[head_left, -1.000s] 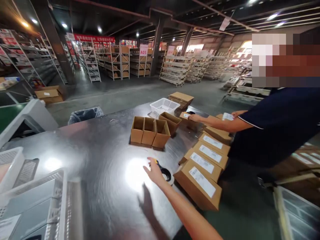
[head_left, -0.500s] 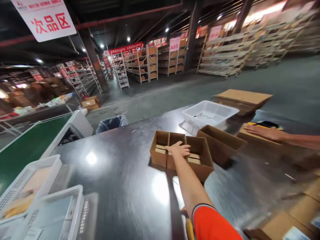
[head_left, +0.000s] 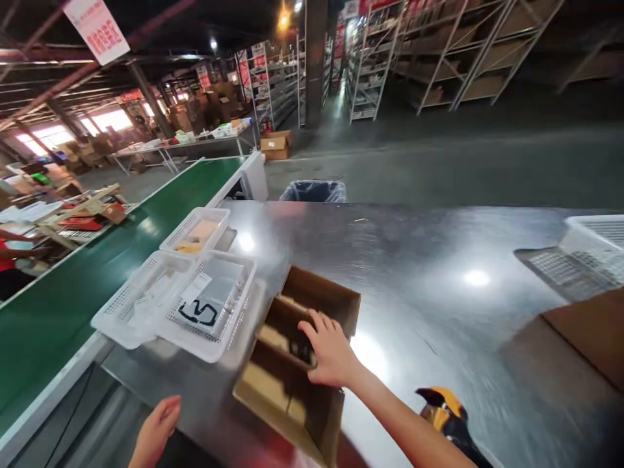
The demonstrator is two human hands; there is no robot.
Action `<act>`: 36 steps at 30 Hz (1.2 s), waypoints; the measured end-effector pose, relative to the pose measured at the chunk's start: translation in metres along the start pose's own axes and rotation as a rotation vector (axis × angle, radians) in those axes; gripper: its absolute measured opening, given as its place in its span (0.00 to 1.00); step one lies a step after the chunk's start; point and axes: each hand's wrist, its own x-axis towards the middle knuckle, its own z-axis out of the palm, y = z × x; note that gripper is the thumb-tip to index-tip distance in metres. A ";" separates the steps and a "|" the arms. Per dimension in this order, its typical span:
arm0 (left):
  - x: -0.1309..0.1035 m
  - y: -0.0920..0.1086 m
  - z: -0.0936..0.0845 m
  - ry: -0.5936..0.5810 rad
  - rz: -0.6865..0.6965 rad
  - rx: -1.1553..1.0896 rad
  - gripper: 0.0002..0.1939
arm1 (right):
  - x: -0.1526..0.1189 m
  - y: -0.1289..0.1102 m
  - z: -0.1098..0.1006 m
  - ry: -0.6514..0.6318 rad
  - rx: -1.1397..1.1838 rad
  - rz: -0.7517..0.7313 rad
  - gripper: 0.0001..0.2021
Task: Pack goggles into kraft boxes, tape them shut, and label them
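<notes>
My right hand [head_left: 331,348] reaches over the near right wall of an open cardboard box [head_left: 334,296] with dividers, its fingers curled on the wall and inside the middle section. Small dark things show beside the fingers, too blurred to name. The box stands tilted across my view on the metal table [head_left: 414,260]. At the lower left, my left hand [head_left: 156,426] is apart from the box, fingers curled together and nothing visible in them. A yellow-and-black tool [head_left: 443,409], perhaps a tape dispenser, lies right of my right forearm.
White plastic baskets [head_left: 214,351] with flat packages stand left of the box. Beyond them runs a green conveyor belt [head_left: 146,227]. Another brown carton [head_left: 585,331] and a white basket [head_left: 595,231] are at the right. A lined bin [head_left: 314,190] stands past the table's far edge.
My view has swung left. The divided box has come nearer and leftward over the table, close to the white baskets, and is turned. A hand on a carton at the far right has left view.
</notes>
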 end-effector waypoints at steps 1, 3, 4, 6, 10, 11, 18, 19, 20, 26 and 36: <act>0.011 -0.006 -0.009 -0.004 0.019 -0.046 0.23 | -0.005 -0.014 0.013 -0.065 0.011 -0.046 0.46; 0.037 -0.009 -0.024 0.001 0.119 -0.067 0.23 | -0.011 -0.035 0.034 -0.154 0.016 -0.091 0.47; 0.050 -0.007 -0.029 0.020 0.183 -0.027 0.22 | -0.011 -0.044 0.043 -0.174 0.010 -0.096 0.46; 0.074 0.000 -0.036 0.042 0.321 0.079 0.19 | -0.006 -0.062 0.053 -0.176 -0.010 -0.089 0.44; 0.123 0.024 -0.046 0.056 0.612 0.264 0.17 | 0.019 -0.095 0.058 -0.172 -0.058 -0.042 0.42; 0.138 0.033 -0.047 0.055 0.655 0.290 0.17 | 0.025 -0.101 0.058 -0.180 -0.073 -0.035 0.42; 0.253 0.125 -0.026 0.029 0.665 0.448 0.19 | 0.026 -0.135 0.067 -0.073 -0.146 0.108 0.44; 0.264 0.136 -0.021 0.019 0.644 0.473 0.20 | 0.022 -0.141 0.069 -0.031 -0.134 0.129 0.44; 0.274 0.145 -0.017 0.006 0.625 0.495 0.20 | 0.018 -0.148 0.072 0.018 -0.121 0.148 0.44; 0.296 0.173 -0.016 -0.052 0.542 0.544 0.27 | 0.008 -0.184 0.084 0.332 -0.042 0.291 0.25; 0.202 0.148 -0.060 -0.563 0.524 -0.272 0.39 | 0.076 -0.265 0.069 0.448 0.330 0.175 0.19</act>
